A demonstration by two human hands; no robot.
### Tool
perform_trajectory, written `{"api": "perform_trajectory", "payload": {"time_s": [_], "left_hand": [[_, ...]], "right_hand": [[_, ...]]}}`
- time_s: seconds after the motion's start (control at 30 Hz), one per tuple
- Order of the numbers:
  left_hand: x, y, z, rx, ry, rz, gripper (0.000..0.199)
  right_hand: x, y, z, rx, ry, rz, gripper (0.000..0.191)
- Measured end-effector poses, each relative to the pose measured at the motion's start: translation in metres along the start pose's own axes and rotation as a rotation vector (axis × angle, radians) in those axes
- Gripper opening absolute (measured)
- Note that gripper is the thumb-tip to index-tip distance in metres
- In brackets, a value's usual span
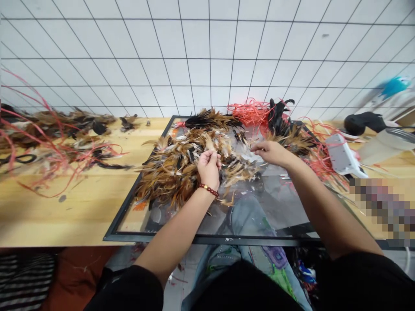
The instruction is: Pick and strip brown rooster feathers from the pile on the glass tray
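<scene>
My left hand (pixel 209 165), with a beaded bracelet on its wrist, is closed above a heap of brown, tan and white feathers (pixel 171 172). Its fingertips are pinched around something too small to name, perhaps a pale feather. To the right, my right hand (pixel 267 152) hovers palm down over the heap's right edge, near a few small dark feathers (pixel 240 137). Its fingers point left and are partly bent; whatever lies between them cannot be made out. The heap rests on a clear panel with a black frame (pixel 145 236).
Red plastic string (pixel 249 113) lies tangled at the back beside black feathers (pixel 278 116). More feathers (pixel 74 123) and string spread over the wooden table (pixel 94 216) at left. A white device (pixel 344 154) and a translucent container (pixel 385 144) stand at right, before a tiled wall.
</scene>
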State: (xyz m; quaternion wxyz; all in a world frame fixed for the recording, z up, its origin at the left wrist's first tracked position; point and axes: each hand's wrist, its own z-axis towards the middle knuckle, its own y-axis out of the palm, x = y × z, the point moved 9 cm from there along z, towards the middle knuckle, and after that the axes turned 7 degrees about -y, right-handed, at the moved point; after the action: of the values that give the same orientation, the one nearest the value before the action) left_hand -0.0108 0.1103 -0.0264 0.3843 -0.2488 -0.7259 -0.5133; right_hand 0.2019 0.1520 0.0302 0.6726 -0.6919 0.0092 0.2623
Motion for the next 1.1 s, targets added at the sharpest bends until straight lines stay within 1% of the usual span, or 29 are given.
{"api": "perform_trajectory", "payload": {"time_s": [0.03,0.07,0.13,0.17,0.2,0.23,0.3,0.37,0.43,0.5,0.57,0.63,0.67,0.73,0.83,0.9,1.0,1.03,1.1], "left_hand": [[0.0,0.0,0.0,0.007,0.003,-0.002,0.022],[0.001,-0.001,0.001,0.013,0.007,-0.002,0.022],[0.001,-0.001,0.001,0.016,0.013,0.002,0.021],[0.001,-0.001,0.0,0.013,0.01,0.005,0.021],[0.0,0.0,0.0,0.009,0.006,0.006,0.021],[0.0,0.0,-0.001,0.0,0.001,0.007,0.021],[0.0,0.002,-0.002,-0.02,-0.001,0.007,0.022],[0.001,0.003,-0.004,-0.039,0.017,0.008,0.021],[0.003,0.003,-0.004,-0.042,0.032,0.012,0.021],[0.003,0.002,-0.003,-0.034,0.035,0.015,0.021],[0.002,0.001,-0.002,-0.024,0.027,0.015,0.022],[0.001,0.0,-0.001,-0.016,0.02,0.013,0.022],[0.0,0.0,-0.001,-0.013,0.018,0.011,0.021],[-0.001,-0.001,-0.001,-0.011,0.016,0.012,0.02],[-0.003,-0.002,-0.001,-0.014,0.013,0.014,0.02],[-0.003,-0.002,0.0,-0.013,0.008,0.014,0.02],[-0.003,-0.002,0.0,-0.011,0.009,0.009,0.018],[-0.003,-0.002,0.0,-0.011,0.01,0.005,0.017],[-0.002,-0.002,0.0,-0.013,0.017,-0.004,0.016]], "right_hand": [[0.008,0.004,-0.009,-0.035,0.03,-0.049,0.033],[0.01,0.012,-0.014,-0.103,0.01,-0.058,0.034],[0.008,0.031,-0.019,-0.261,-0.075,0.017,0.033],[0.007,0.036,-0.017,-0.295,-0.108,0.06,0.031],[0.009,0.035,-0.011,-0.275,-0.113,0.078,0.03],[0.015,0.03,-0.002,-0.211,-0.087,0.06,0.029],[0.031,0.011,0.02,-0.021,0.01,-0.062,0.03],[0.045,0.002,0.039,0.055,0.115,-0.177,0.032],[0.058,0.003,0.053,0.06,0.242,-0.254,0.031],[0.063,0.013,0.062,-0.011,0.292,-0.294,0.035],[0.062,0.025,0.067,-0.104,0.254,-0.307,0.034],[0.06,0.03,0.069,-0.141,0.206,-0.309,0.029],[0.061,0.028,0.068,-0.128,0.205,-0.308,0.029],[0.064,0.017,0.066,-0.054,0.229,-0.301,0.03],[0.064,-0.005,0.065,0.137,0.235,-0.266,0.031],[0.061,-0.012,0.066,0.223,0.208,-0.241,0.03],[0.057,-0.009,0.068,0.231,0.205,-0.234,0.031],[0.054,-0.006,0.067,0.211,0.206,-0.239,0.031],[0.045,0.007,0.067,0.131,0.189,-0.242,0.03]]}}
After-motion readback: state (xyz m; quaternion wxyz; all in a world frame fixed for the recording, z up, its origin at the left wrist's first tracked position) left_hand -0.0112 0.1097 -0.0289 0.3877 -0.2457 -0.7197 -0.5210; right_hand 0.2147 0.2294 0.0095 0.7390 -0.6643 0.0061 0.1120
